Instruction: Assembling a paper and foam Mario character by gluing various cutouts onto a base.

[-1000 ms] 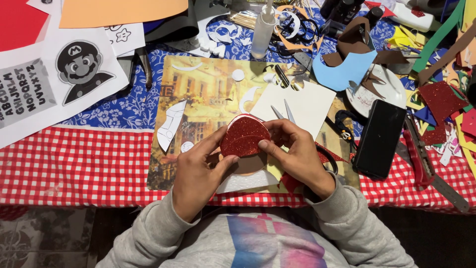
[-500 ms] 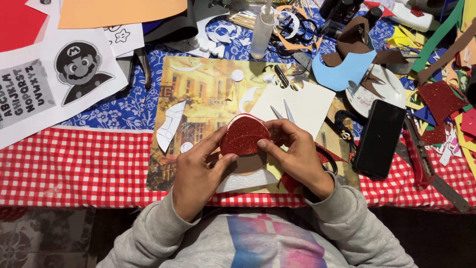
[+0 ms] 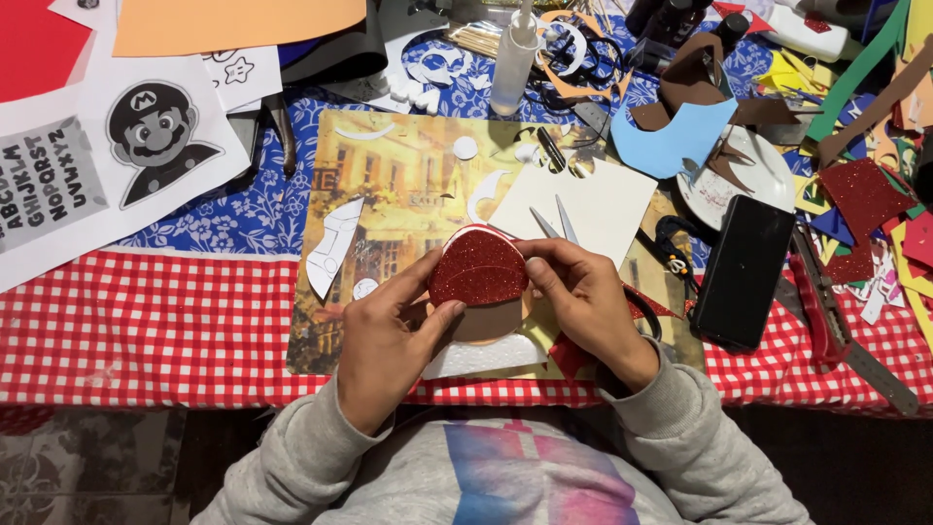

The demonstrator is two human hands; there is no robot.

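Note:
My left hand (image 3: 389,340) and my right hand (image 3: 581,301) together hold a red glitter foam piece (image 3: 478,272), dome-shaped, pressed onto a tan foam piece (image 3: 491,321) beneath it. Left thumb and fingers pinch its left edge; right fingers press its right edge. A white foam shape (image 3: 486,356) lies just under the hands. All this is above a picture placemat (image 3: 389,204). Scissors (image 3: 556,222) poke out from behind my right hand, their blades on a cream sheet (image 3: 593,199).
A black phone (image 3: 743,272) lies right of my hands, a red-handled tool (image 3: 826,311) beyond it. A printed cartoon character sheet (image 3: 146,136) sits at left. A glue bottle (image 3: 512,58), foam scraps and a blue foam piece (image 3: 671,136) crowd the back right.

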